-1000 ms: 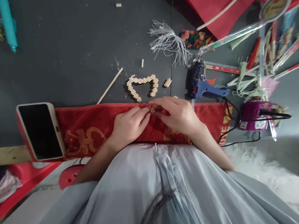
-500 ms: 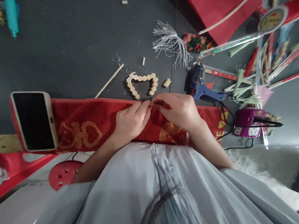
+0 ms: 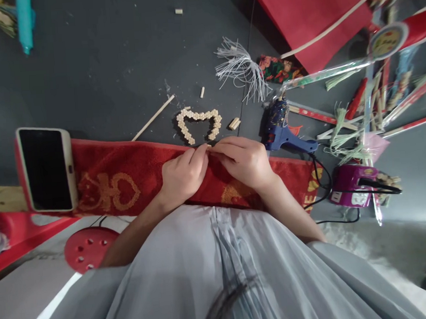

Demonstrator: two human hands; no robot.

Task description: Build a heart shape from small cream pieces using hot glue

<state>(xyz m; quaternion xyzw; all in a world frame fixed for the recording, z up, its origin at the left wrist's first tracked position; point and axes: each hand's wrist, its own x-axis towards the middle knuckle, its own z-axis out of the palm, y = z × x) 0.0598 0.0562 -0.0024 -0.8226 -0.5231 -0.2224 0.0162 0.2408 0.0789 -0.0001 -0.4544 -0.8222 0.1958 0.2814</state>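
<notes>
Head camera: your left hand [image 3: 181, 176] and right hand [image 3: 247, 162] meet above the edge of a red towel [image 3: 151, 168], fingertips pinched narrow and nearly touching around a tiny straw-coloured piece [image 3: 209, 146]. Much of it is hidden by your fingers, so its long axis cannot be told, nor how firmly each hand grips it.

Just beyond the fingertips, on the dark table [image 3: 119, 64], lies a pale beaded chain [image 3: 200, 115], bent in an open arch with its longest stretch running left to right and both loose ends turned toward you. Its right end sits almost straight ahead of your joined fingertips; its left end lies ahead and slightly left, nearer your left hand.

To the right, beside your right hand and apart from the chain, a blue glue gun [image 3: 279, 134] rests on its side, nozzle away from you. Short stick pieces [image 3: 234, 124] lie between chain and gun; a long thin stick [image 3: 153, 117] slants at left.
</notes>
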